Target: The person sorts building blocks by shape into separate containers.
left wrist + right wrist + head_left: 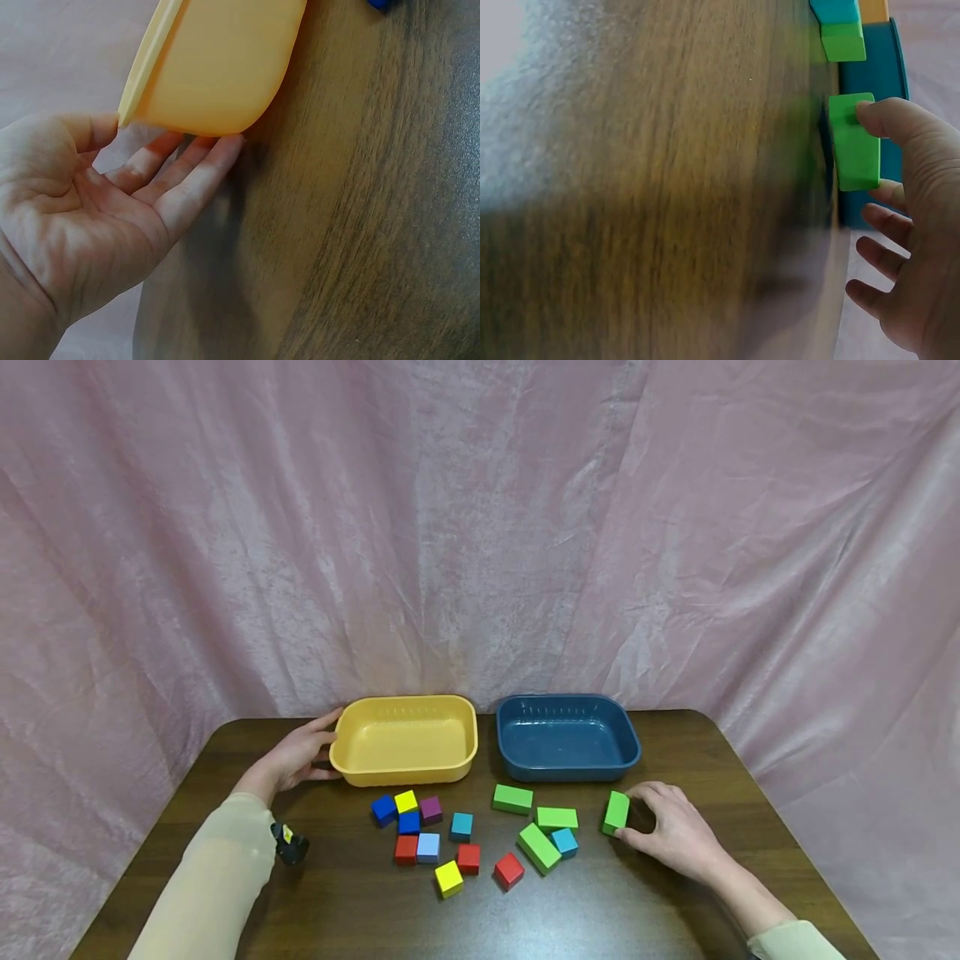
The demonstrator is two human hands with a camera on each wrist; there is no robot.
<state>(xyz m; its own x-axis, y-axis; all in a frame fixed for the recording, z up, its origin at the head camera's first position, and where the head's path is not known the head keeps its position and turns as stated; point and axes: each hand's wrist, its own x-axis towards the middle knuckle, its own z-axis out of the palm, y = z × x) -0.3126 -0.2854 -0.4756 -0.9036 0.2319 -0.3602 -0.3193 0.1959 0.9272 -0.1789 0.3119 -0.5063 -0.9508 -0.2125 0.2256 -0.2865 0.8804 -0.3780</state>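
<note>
A yellow plastic tray (403, 776) stands toward the back of the dark wooden table. My left hand (306, 756) is at its left end; in the left wrist view, the thumb meets the tray's rim and the extended fingertips (231, 144) touch its outer wall from below the rim. On the right side, my right hand (675, 831) pinches a green rectangular block (616, 812) between thumb and forefinger, the other fingers loosely bent beside it. Behind that block, in the right wrist view, part of the blue tray (891, 56) shows.
A dark blue tray (567, 773) stands right of the yellow one. In front lie several loose blocks: green blocks (513, 799), red cubes (509, 871), yellow cubes (449, 878), blue cubes (384, 810) and a purple cube (431, 810). A pink curtain (450, 527) hangs behind the table.
</note>
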